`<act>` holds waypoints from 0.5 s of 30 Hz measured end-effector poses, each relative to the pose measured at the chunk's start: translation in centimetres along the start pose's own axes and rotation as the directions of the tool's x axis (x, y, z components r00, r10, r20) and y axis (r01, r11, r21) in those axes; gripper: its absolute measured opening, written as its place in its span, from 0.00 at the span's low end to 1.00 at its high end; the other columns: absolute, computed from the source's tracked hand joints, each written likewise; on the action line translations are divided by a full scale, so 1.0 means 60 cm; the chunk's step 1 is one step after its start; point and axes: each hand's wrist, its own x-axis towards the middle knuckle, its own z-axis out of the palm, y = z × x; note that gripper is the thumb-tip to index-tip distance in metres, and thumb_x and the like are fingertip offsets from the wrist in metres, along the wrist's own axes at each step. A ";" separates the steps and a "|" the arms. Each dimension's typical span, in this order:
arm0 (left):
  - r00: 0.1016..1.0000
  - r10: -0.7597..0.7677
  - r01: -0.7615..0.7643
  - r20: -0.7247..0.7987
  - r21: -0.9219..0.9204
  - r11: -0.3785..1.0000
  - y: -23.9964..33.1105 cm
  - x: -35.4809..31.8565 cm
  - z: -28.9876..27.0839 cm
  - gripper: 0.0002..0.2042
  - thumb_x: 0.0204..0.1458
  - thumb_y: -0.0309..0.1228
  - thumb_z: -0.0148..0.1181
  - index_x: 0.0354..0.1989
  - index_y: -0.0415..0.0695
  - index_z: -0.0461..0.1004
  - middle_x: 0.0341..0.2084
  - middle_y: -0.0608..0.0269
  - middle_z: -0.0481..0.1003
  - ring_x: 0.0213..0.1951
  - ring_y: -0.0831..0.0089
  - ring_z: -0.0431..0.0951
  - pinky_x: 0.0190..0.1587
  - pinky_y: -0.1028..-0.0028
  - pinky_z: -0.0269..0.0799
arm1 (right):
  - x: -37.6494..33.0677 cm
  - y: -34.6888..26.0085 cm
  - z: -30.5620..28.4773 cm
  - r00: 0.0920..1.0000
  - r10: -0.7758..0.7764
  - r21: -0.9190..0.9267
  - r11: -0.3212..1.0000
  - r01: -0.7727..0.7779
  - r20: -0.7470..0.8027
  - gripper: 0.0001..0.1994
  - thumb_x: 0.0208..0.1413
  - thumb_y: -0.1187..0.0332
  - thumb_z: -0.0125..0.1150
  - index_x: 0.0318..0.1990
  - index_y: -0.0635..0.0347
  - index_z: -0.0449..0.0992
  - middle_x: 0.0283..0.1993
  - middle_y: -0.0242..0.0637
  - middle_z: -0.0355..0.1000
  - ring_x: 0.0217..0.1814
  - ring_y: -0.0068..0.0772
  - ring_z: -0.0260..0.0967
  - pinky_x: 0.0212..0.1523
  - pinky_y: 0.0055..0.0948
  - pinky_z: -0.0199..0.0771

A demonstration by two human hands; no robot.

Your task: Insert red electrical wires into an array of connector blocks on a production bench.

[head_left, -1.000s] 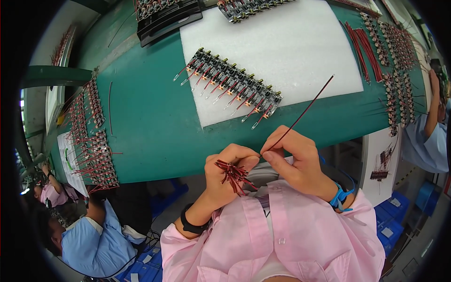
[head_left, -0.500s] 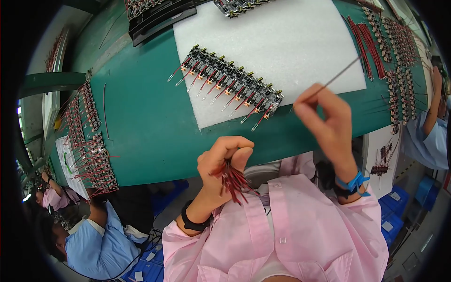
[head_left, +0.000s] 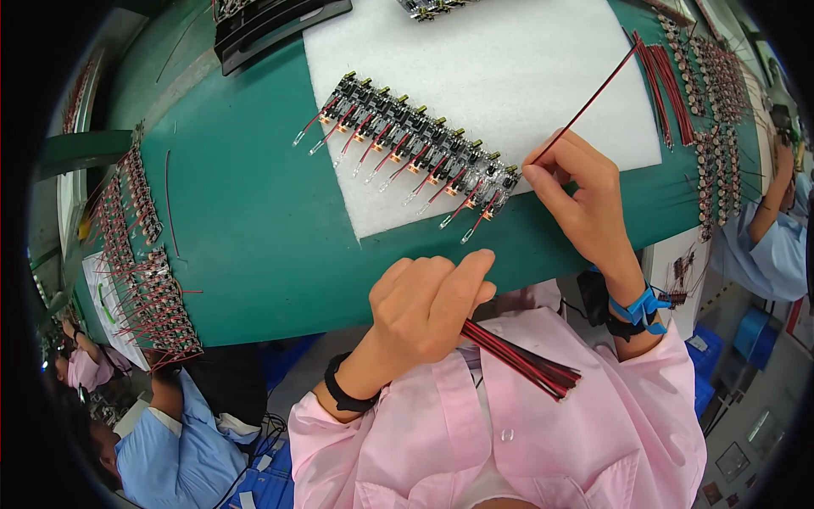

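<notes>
My left hand is closed around a bundle of red and black wires, whose loose ends fan out to the right in front of the pink shirt. Between thumb and forefinger, my right hand pinches one red-and-black wire, which slants up and to the right. Its lower end is at the fingertips, close to the right end of a row of joined circuit boards. That row lies slantwise on a white foam sheet. Short red wires with clear tips stick out from its near side.
More red wires lie at the sheet's right edge, beside rows of small round parts. Wired boards cover the green table's left end. A black tray stands at the back left. People in blue sit on both sides.
My left hand has turned, so the bundle now points right instead of down. My right hand has shifted slightly, bringing its wire close to the row's right end. The view has moved a little.
</notes>
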 end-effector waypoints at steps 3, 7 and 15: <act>0.994 0.032 -0.028 -0.105 0.034 0.999 -0.009 0.000 0.014 0.09 0.47 0.31 0.50 0.32 0.38 0.70 0.11 0.69 0.59 0.12 0.78 0.58 0.13 0.79 0.51 | -0.001 0.004 0.002 1.000 -0.020 0.001 1.000 0.020 -0.013 0.02 0.41 0.77 0.53 0.24 0.67 0.67 0.22 0.33 0.63 0.22 0.21 0.59 0.21 0.17 0.58; 0.999 -0.015 0.019 -0.028 0.113 0.993 -0.008 0.010 0.008 0.09 0.46 0.31 0.51 0.32 0.39 0.70 0.11 0.69 0.58 0.12 0.78 0.58 0.13 0.79 0.50 | -0.003 0.007 0.004 0.999 -0.026 -0.011 1.000 0.026 -0.024 0.02 0.40 0.78 0.53 0.23 0.67 0.67 0.22 0.33 0.63 0.22 0.21 0.60 0.22 0.17 0.59; 0.998 -0.068 0.067 -0.004 0.238 0.969 -0.011 0.020 0.022 0.10 0.43 0.31 0.53 0.33 0.41 0.70 0.13 0.69 0.59 0.14 0.78 0.59 0.14 0.80 0.52 | -0.005 0.009 0.008 0.997 -0.061 -0.085 0.995 0.057 -0.043 0.03 0.40 0.79 0.53 0.22 0.67 0.66 0.22 0.34 0.63 0.22 0.22 0.61 0.22 0.17 0.61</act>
